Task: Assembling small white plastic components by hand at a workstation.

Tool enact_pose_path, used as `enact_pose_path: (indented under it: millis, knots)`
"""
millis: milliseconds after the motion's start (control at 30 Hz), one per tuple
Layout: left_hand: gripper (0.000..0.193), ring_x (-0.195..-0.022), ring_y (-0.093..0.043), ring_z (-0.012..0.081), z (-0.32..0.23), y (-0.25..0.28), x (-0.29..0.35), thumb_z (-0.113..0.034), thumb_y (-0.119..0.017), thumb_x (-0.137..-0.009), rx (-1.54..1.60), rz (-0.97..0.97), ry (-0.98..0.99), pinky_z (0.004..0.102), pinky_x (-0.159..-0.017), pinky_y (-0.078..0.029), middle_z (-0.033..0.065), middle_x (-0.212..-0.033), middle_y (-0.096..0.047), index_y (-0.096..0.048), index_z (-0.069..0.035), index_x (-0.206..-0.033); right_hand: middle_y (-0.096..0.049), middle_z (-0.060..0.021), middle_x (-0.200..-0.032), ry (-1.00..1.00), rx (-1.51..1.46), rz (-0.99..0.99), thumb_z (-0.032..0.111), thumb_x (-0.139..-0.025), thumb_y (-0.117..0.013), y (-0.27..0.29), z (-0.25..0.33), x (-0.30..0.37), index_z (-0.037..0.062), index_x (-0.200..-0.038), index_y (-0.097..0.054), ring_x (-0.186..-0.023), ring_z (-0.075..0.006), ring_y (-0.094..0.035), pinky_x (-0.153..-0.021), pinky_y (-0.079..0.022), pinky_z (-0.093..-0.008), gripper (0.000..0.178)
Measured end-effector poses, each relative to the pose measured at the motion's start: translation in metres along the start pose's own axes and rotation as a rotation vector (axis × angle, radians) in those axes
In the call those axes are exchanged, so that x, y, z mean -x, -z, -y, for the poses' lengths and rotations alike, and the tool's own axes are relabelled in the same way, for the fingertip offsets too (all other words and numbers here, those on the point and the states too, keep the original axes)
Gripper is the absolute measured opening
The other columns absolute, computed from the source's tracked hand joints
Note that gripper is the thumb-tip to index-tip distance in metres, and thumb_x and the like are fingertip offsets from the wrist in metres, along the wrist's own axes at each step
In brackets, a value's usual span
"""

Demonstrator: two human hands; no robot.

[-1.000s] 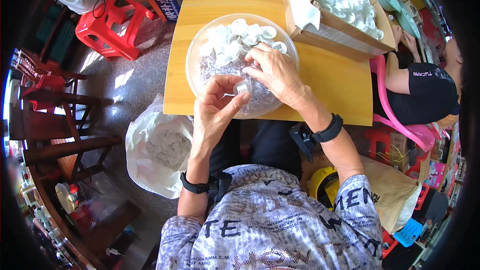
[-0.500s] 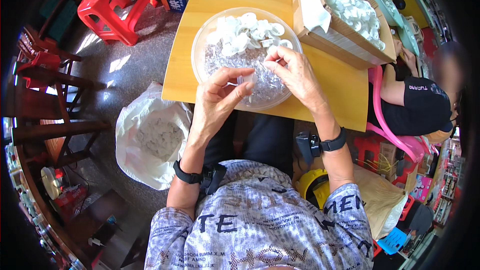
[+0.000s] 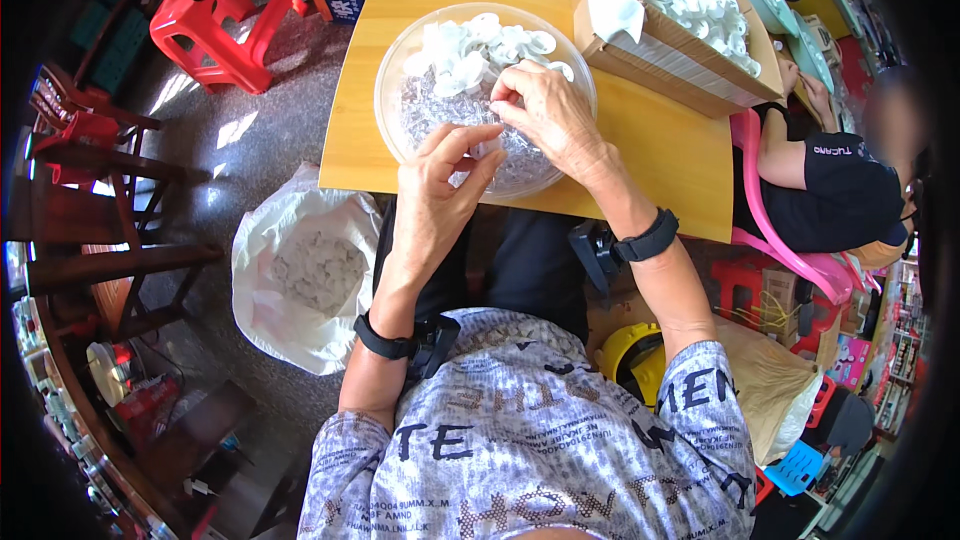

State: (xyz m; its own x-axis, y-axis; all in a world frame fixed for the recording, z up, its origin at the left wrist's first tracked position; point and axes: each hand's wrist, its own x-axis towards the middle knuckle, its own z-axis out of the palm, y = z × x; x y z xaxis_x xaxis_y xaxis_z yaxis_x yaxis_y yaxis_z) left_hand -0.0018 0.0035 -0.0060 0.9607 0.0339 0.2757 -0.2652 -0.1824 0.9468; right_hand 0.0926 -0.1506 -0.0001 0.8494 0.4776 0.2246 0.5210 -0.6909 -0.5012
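Observation:
A round clear plastic basin (image 3: 386, 70) stands near the table's front edge. White ring-shaped plastic pieces (image 3: 465, 55) are heaped at its far side, and small clear plastic pieces (image 3: 425, 112) lie at its near side. Over the near rim, my left hand (image 3: 440, 185) pinches a small whitish plastic piece (image 3: 487, 149) between thumb and fingers. My right hand (image 3: 550, 120) hovers above the basin just to the right, thumb and forefinger pressed together; whatever lies between those fingertips is too small to make out. The two hands' fingertips are close but apart.
A cardboard box (image 3: 650, 75) full of white pieces occupies the table's right side. On the floor at left is an open white sack (image 3: 262, 315) of whitish pieces. A red stool (image 3: 215, 25) stands beyond. Another person (image 3: 825, 175) sits at right, by a pink chair (image 3: 765, 195).
My right hand has moved left and slightly farther over the basin, closer to my left fingertips. My left hand keeps its pinch on the whitish piece, with its fingers slightly farther forward.

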Motion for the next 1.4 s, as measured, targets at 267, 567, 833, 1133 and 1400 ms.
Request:
enact_pose_path:
  millis: [267, 567, 833, 1133, 1400]
  knots:
    - [0.022, -0.075, -0.062, 0.0093, 0.004, 0.003, 0.000, 0.000, -0.066, -0.086, 0.345, -0.047, 0.090, 0.0209, -0.067, -0.051, 0.0040, -0.095, -0.059, -0.067, -0.001, -0.108, -0.065, -0.0030, -0.078, -0.334, -0.745, 0.080, 0.012, -0.084, -0.069, 0.026, 0.004, 0.009, 0.0023, -0.090, -0.068, -0.066, -0.0066, -0.058, -0.052, -0.046, -0.0201, 0.012]
    - [0.020, -0.076, -0.061, 0.0090, -0.007, 0.011, -0.003, -0.006, -0.066, -0.088, 0.400, -0.030, 0.181, 0.0223, -0.070, -0.052, 0.0055, -0.093, -0.063, -0.063, 0.002, -0.107, -0.063, 0.0014, -0.074, -0.409, -0.647, 0.114, 0.019, -0.083, -0.073, 0.033, 0.012, 0.028, 0.0041, -0.087, -0.068, -0.062, -0.0036, -0.053, -0.051, -0.043, -0.0179, 0.016]
    - [0.022, -0.076, -0.063, 0.0102, -0.010, 0.011, -0.006, -0.014, -0.064, -0.091, 0.381, 0.056, 0.291, 0.0232, -0.069, -0.052, 0.0043, -0.088, -0.065, -0.063, 0.002, -0.106, -0.063, 0.0028, -0.076, -0.404, -1.027, 0.096, 0.022, -0.087, -0.070, 0.038, 0.021, 0.037, 0.0040, -0.090, -0.068, -0.061, -0.0017, -0.051, -0.050, -0.042, -0.0149, 0.019]
    - [0.021, -0.068, -0.059, 0.0078, -0.015, 0.009, -0.011, -0.020, -0.069, -0.088, 0.499, 0.107, 0.361, 0.0216, -0.065, -0.050, 0.0021, -0.083, -0.064, -0.064, 0.000, -0.095, -0.062, 0.0039, -0.076, -0.351, -1.073, 0.070, 0.022, -0.086, -0.071, 0.039, 0.030, 0.039, 0.0055, -0.093, -0.068, -0.063, -0.0008, -0.051, -0.050, -0.042, -0.0148, 0.019]
    - [0.020, -0.061, -0.057, 0.0072, -0.012, 0.004, -0.007, -0.019, -0.072, -0.085, 0.323, 0.115, 0.316, 0.0221, -0.056, -0.048, 0.0011, -0.075, -0.062, -0.065, 0.000, -0.090, -0.062, 0.0038, -0.076, -0.364, -1.122, 0.049, 0.023, -0.085, -0.072, 0.026, 0.025, 0.047, 0.0060, -0.090, -0.067, -0.064, -0.0013, -0.052, -0.051, -0.043, -0.0156, 0.018]
